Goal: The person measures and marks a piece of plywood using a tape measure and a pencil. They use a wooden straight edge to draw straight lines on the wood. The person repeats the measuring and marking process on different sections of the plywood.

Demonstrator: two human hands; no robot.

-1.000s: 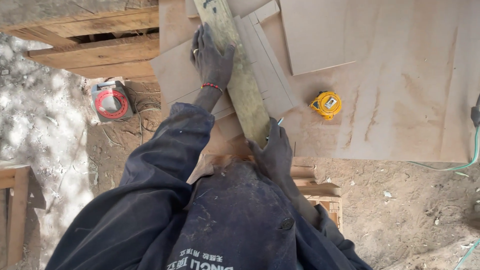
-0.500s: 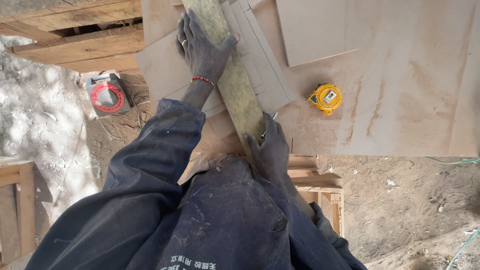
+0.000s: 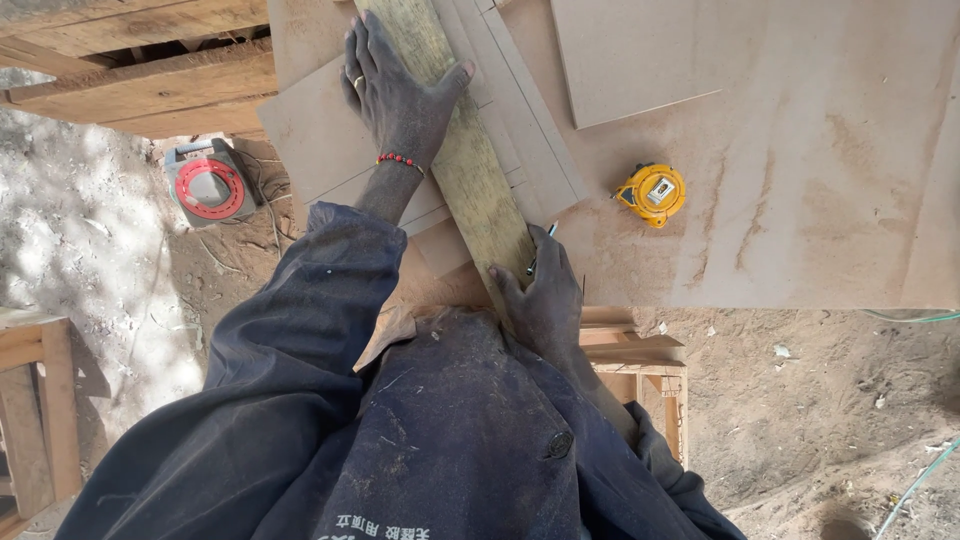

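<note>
Pressing flat with fingers spread, the left hand (image 3: 400, 95) pinned a long pale wooden straightedge plank (image 3: 470, 170) onto the brown fibreboard sheet (image 3: 800, 200), while the right hand (image 3: 545, 300) pinched a thin pencil (image 3: 540, 250) against the plank's near edge, a yellow round tape measure (image 3: 651, 193) lying right of it.

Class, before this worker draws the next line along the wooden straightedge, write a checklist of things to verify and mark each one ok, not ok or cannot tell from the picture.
1. Left hand pressed flat on the wooden straightedge: ok.
2. Straightedge lying flat on the brown board: ok.
3. Right hand at the near end of the straightedge, gripping a pencil: ok.
4. Pencil tip touching the board against the edge: cannot tell, the hand hides it.
5. Yellow tape measure lying apart from the straightedge: ok.
6. Straightedge aligned with a mark: cannot tell.
</note>
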